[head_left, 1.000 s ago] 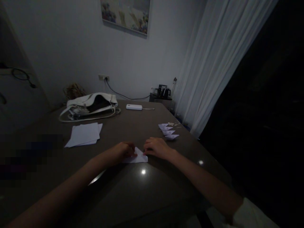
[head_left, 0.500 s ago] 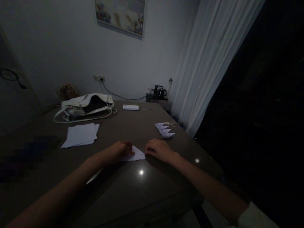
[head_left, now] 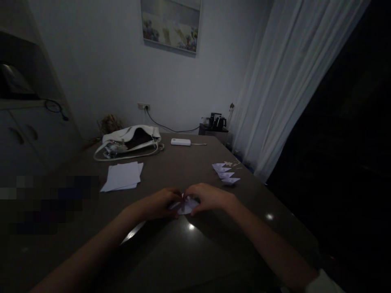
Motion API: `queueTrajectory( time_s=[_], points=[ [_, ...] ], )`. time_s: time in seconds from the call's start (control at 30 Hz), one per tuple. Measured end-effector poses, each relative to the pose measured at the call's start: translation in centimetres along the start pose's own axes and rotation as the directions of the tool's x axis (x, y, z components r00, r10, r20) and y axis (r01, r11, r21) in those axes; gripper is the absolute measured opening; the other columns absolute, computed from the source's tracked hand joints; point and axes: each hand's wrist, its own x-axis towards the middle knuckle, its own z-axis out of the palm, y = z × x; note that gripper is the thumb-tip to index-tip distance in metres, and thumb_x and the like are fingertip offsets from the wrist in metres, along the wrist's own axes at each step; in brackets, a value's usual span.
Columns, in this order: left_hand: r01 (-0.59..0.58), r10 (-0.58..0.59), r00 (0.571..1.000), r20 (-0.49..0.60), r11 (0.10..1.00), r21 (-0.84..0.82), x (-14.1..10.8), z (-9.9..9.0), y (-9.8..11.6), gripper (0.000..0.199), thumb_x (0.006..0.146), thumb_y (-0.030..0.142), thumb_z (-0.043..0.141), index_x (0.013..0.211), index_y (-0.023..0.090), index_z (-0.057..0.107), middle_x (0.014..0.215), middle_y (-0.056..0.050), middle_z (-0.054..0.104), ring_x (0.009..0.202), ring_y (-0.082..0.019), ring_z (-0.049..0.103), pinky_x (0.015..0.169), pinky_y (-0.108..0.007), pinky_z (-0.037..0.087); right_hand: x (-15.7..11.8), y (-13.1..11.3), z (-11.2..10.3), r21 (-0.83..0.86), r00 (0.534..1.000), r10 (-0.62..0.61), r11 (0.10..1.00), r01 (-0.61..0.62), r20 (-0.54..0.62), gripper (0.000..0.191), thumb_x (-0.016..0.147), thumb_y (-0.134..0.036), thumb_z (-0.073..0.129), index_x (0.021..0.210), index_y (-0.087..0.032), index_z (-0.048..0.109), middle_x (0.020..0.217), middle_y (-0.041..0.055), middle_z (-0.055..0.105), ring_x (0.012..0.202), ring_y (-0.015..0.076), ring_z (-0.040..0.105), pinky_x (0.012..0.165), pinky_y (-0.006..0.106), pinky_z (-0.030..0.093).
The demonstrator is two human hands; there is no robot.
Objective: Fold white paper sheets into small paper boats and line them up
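A small folded sheet of white paper (head_left: 185, 206) is held just above or on the dark table, between my two hands. My left hand (head_left: 163, 203) grips its left side with bent fingers and thumb. From the right, my right hand (head_left: 210, 197) arches over the paper, thumb at the lower edge and fingers at the top. The fingers hide parts of the folds. Several folded paper boats (head_left: 226, 175) stand in a row beyond my right hand. Past my left hand lies a stack of white paper sheets (head_left: 124, 176).
On the dark table (head_left: 171, 252), a white handbag (head_left: 131, 140) sits at the back left. A white power bank (head_left: 181, 142) with a short strap lies at the back. Small pale bits (head_left: 232, 163) are scattered behind the boats. White curtains (head_left: 281, 81) hang along the right.
My right hand has moved in from the paper's right tip to close over it beside my left hand. The paper now looks bunched rather than flat. The view has shifted left.
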Motion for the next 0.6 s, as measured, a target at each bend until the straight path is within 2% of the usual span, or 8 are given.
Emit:
queueTrajectory(
  time_s=[0.1, 0.23, 0.47, 0.6],
  points=[
    [0.000, 0.000, 1.000, -0.012, 1.000, 0.011, -0.1, -0.1, 0.1, 0.026, 0.075, 0.024, 0.062, 0.101, 0.020, 0.063, 0.105, -0.006, 0.059, 0.090, -0.018, 0.057, 0.077, -0.025, 0.042, -0.1, 0.5, 0.0, 0.032, 0.999, 0.020, 0.999, -0.021, 0.026, 0.042, 0.065, -0.032, 0.073, 0.104, -0.018, 0.062, 0.097, 0.0048, 0.064, 0.085, 0.0172, 0.059, 0.073, 0.024, 0.041],
    [0.003, -0.003, 1.000, -0.003, 1.000, 0.026, -0.2, -0.3, 0.4, 0.024, 0.076, 0.027, 0.062, 0.099, 0.019, 0.063, 0.101, -0.006, 0.061, 0.087, -0.018, 0.058, 0.075, -0.025, 0.042, -0.7, 0.8, 0.2, 0.097, 1.000, -0.011, 0.995, 0.011, 0.006, 0.036, 0.070, -0.032, 0.069, 0.103, -0.017, 0.063, 0.100, 0.0051, 0.064, 0.087, 0.0163, 0.059, 0.075, 0.023, 0.041],
    [0.037, -0.036, 0.999, -0.016, 0.997, 0.065, -0.1, -0.1, 0.5, 0.021, 0.077, 0.025, 0.059, 0.097, 0.019, 0.062, 0.100, -0.005, 0.059, 0.083, -0.017, 0.057, 0.071, -0.025, 0.042, -1.2, 0.5, 0.6, 0.097, 0.999, -0.020, 0.995, 0.024, -0.041, 0.032, 0.072, -0.028, 0.068, 0.101, -0.016, 0.064, 0.100, 0.0062, 0.065, 0.089, 0.0168, 0.060, 0.079, 0.025, 0.042],
    [0.030, -0.029, 0.999, -0.019, 0.997, 0.072, -0.1, 0.0, 0.5, 0.022, 0.077, 0.025, 0.058, 0.098, 0.020, 0.062, 0.099, -0.005, 0.059, 0.082, -0.017, 0.057, 0.071, -0.025, 0.042, -1.6, 0.7, 0.2, 0.130, 1.000, -0.012, 0.991, 0.014, -0.013, 0.032, 0.071, -0.023, 0.068, 0.102, -0.017, 0.064, 0.103, 0.0059, 0.065, 0.092, 0.0170, 0.060, 0.081, 0.026, 0.042]
  ],
)
